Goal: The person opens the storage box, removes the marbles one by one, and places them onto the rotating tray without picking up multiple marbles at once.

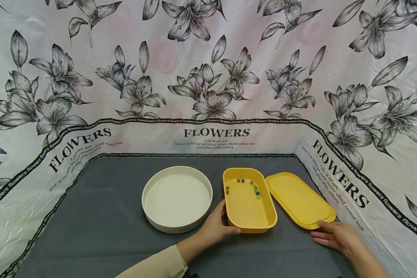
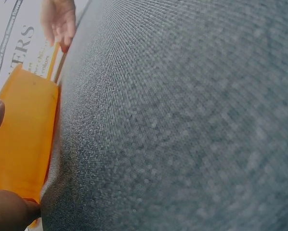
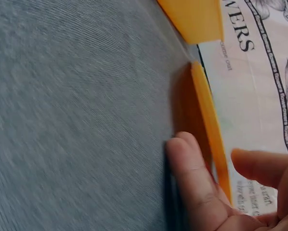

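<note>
A yellow plastic container (image 1: 251, 212) stands on the grey cloth, with several small shiny beads (image 1: 255, 188) in blue, brown and yellow-green on its floor. My left hand (image 1: 213, 224) grips its near left corner, thumb (image 2: 11, 209) and fingers on different sides. To the right lies a matching yellow lid (image 1: 299, 197), its far end beside the container. My right hand (image 1: 340, 235) holds the lid's near right corner, thumb on top and fingers beneath. In the right wrist view, that lid edge (image 3: 211, 125) is tilted up from the cloth, with a shadowed gap below.
A round cream tray (image 1: 177, 199) with a low rim sits left of the container, close to my left forearm. Grey cloth (image 1: 97, 216) covers the table. White flower-printed fabric (image 1: 215, 139) rises at the back and both sides, near the lid on the right.
</note>
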The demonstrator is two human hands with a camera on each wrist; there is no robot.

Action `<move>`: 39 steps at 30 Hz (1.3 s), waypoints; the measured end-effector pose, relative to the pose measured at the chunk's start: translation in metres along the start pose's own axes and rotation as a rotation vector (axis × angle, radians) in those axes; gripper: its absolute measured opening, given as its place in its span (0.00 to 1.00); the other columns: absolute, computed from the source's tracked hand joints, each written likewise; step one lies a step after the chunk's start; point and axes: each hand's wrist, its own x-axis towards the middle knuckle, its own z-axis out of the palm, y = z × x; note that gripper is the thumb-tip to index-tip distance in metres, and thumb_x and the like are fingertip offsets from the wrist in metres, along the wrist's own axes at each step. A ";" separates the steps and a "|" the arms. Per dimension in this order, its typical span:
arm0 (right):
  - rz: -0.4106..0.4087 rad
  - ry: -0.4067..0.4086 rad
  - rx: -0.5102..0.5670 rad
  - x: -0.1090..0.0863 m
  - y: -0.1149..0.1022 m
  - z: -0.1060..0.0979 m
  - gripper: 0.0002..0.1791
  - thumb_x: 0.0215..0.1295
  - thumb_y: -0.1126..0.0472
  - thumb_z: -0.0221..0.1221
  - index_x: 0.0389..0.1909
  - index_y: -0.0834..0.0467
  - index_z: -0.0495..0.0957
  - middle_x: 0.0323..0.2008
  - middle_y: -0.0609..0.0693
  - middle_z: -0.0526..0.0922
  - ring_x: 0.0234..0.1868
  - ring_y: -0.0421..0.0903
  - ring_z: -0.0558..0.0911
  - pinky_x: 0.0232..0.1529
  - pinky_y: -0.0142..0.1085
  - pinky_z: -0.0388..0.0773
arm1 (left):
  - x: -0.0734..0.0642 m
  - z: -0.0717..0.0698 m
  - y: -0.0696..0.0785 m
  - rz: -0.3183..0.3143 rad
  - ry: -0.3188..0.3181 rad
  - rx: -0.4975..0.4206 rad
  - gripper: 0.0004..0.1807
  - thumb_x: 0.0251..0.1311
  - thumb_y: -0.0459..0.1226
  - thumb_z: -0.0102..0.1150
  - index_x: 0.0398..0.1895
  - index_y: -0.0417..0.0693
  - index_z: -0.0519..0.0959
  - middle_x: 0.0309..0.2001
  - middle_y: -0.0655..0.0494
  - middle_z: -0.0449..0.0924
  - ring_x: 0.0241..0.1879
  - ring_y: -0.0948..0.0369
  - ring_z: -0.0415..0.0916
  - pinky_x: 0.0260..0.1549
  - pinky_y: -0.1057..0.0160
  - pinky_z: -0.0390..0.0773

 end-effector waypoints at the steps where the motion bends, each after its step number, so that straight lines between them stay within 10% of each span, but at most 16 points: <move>1: 0.003 -0.013 -0.025 -0.001 -0.002 -0.001 0.14 0.80 0.63 0.52 0.50 0.72 0.62 0.35 0.56 0.88 0.37 0.53 0.91 0.46 0.49 0.88 | 0.000 0.000 0.000 0.002 0.002 -0.001 0.60 0.47 0.40 0.84 0.81 0.45 0.54 0.77 0.47 0.63 0.77 0.50 0.60 0.75 0.42 0.58; 14: 0.006 -0.099 -0.210 -0.008 -0.006 -0.012 0.20 0.81 0.55 0.51 0.49 0.73 0.70 0.38 0.52 0.89 0.39 0.51 0.91 0.45 0.47 0.88 | -0.004 -0.001 0.005 -0.011 0.010 0.000 0.60 0.49 0.38 0.82 0.81 0.42 0.52 0.78 0.44 0.60 0.77 0.48 0.60 0.75 0.43 0.59; 22: -0.090 0.044 -0.423 -0.013 -0.024 0.002 0.43 0.82 0.52 0.51 0.73 0.82 0.43 0.44 0.53 0.88 0.40 0.49 0.90 0.44 0.47 0.88 | -0.005 -0.004 0.008 0.008 0.006 0.020 0.60 0.50 0.37 0.82 0.81 0.42 0.52 0.78 0.44 0.60 0.77 0.50 0.60 0.75 0.44 0.58; 39: -0.378 0.114 -0.734 -0.011 -0.049 0.049 0.38 0.77 0.43 0.56 0.70 0.72 0.66 0.61 0.70 0.78 0.44 0.41 0.86 0.43 0.39 0.88 | -0.021 -0.016 0.028 -0.029 0.021 0.137 0.63 0.54 0.46 0.79 0.84 0.45 0.46 0.81 0.45 0.52 0.77 0.45 0.58 0.71 0.42 0.65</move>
